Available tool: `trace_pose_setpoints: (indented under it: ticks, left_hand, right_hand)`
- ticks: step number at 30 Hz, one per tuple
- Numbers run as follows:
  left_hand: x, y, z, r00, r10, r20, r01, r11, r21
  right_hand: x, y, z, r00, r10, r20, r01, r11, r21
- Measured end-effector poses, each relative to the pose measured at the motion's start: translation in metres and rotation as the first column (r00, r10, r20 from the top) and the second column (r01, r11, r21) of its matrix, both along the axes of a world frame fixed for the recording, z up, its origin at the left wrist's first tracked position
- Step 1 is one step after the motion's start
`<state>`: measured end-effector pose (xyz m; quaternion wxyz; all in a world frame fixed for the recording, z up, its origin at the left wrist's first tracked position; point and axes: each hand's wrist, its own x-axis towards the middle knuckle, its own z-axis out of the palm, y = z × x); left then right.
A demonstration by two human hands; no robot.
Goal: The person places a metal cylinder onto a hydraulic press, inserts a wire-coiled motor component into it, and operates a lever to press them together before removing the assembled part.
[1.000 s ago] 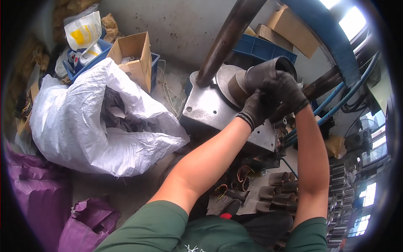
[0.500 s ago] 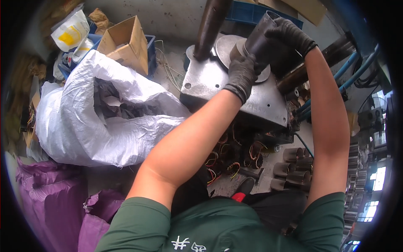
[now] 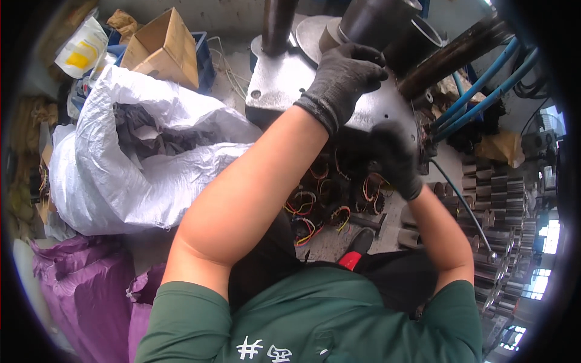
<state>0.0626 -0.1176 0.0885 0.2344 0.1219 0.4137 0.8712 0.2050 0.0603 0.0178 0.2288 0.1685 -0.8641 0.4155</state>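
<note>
In its dark grey knit glove, my left hand (image 3: 351,78) hovers over the front of a pale metal machine plate (image 3: 275,75). Its fingers curl inward, and their undersides are hidden, so what they hold, if anything, does not show. Just behind it a dark metal cylinder (image 3: 372,24) stands on a round metal disc (image 3: 310,36). A second dark open-ended tube (image 3: 417,45) is right beside that cylinder. My right hand (image 3: 393,157), also gloved, is lower, by the plate's front right corner; motion smears its fingers.
A white woven sack (image 3: 97,181) gapes at the left, with a cardboard box (image 3: 163,51) behind it and a purple sack (image 3: 85,290) nearer me. Wired coil parts (image 3: 305,206) lie below the plate. Blue hoses (image 3: 484,112) and rows of metal cylinders (image 3: 493,193) are at the right.
My right hand has left the cylinder and dropped toward me, below the plate's edge. My left hand has come off the cylinder's side. The view has shifted slightly.
</note>
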Motion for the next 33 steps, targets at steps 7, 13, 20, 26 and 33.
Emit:
trace_pose_setpoints:
  ticks: [7,13,20,26,33]
  left_hand:
    - [0.031,0.002,0.011,0.621,-0.087,-0.779,-0.349,0.859,-0.374]
    - [0.07,0.01,0.034,0.27,-0.633,-0.726,-0.205,0.699,-0.685]
    - [0.075,0.034,0.005,0.437,-0.418,-0.796,-0.014,0.882,-0.471]
    - [0.067,0.026,0.017,0.593,-0.439,-0.675,0.128,0.879,-0.459]
    - [0.061,0.017,0.016,0.742,-0.313,-0.592,0.099,0.926,-0.365]
  right_hand:
    - [0.109,0.054,-0.209,0.634,-0.249,0.732,-0.233,0.841,0.488]
    - [0.113,0.04,-0.258,0.865,-0.243,0.439,-0.122,0.747,0.654]
    - [0.106,0.01,-0.297,0.754,-0.345,0.558,-0.264,0.619,0.74]
    - [0.104,-0.002,-0.312,0.808,-0.228,0.543,-0.087,0.866,0.493]
    - [0.103,0.012,-0.122,0.433,-0.401,0.807,-0.395,0.72,0.57]
